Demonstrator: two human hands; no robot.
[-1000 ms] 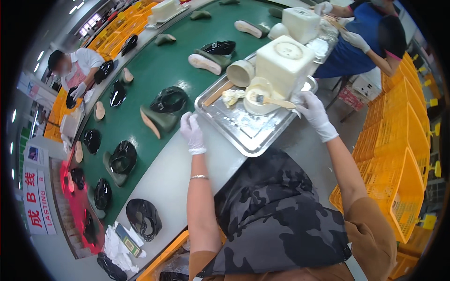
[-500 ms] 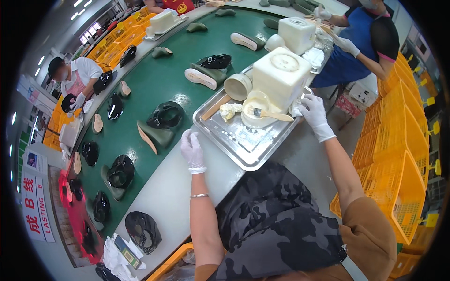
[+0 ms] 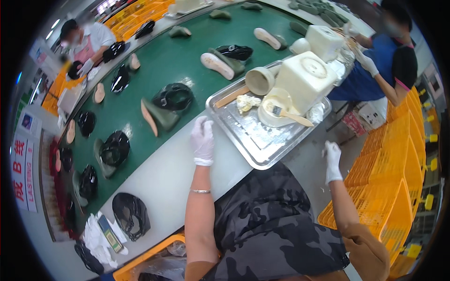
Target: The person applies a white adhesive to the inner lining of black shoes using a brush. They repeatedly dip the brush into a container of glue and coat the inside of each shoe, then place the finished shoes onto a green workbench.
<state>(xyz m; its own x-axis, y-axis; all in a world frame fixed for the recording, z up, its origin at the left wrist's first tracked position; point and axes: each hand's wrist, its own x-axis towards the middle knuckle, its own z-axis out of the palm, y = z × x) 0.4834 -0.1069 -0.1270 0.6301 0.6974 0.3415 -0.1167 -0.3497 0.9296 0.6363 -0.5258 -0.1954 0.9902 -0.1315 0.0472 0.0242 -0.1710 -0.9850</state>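
Note:
My left hand (image 3: 203, 143), in a white glove, is over the pale tabletop (image 3: 173, 161) beside the green belt, fingers loosely bent and nothing in them. In a matching glove, my right hand (image 3: 332, 161) hangs in the air off the metal tray's right side, half curled, with nothing visible in it. On the tray (image 3: 253, 157) stand a big cream square container (image 3: 304, 77) and a cup (image 3: 260, 80) lying tilted. A brush (image 3: 295, 117) rests across a cream tub (image 3: 276, 105). Beside it are a crumpled lump (image 3: 247, 103) and a wooden strip (image 3: 232, 97).
Green shoe lasts (image 3: 164, 117) and black shoe uppers (image 3: 174, 97) lie along the green belt (image 3: 140, 140). A black upper (image 3: 130, 215) and a phone (image 3: 110, 234) are near left. Yellow crates (image 3: 375, 173) stack at right. Two co-workers (image 3: 96, 42) (image 3: 375, 70) are across and at far right.
My right hand has come away from the tray's right edge, down toward me. My left hand stays near the belt edge. The whole view has shifted.

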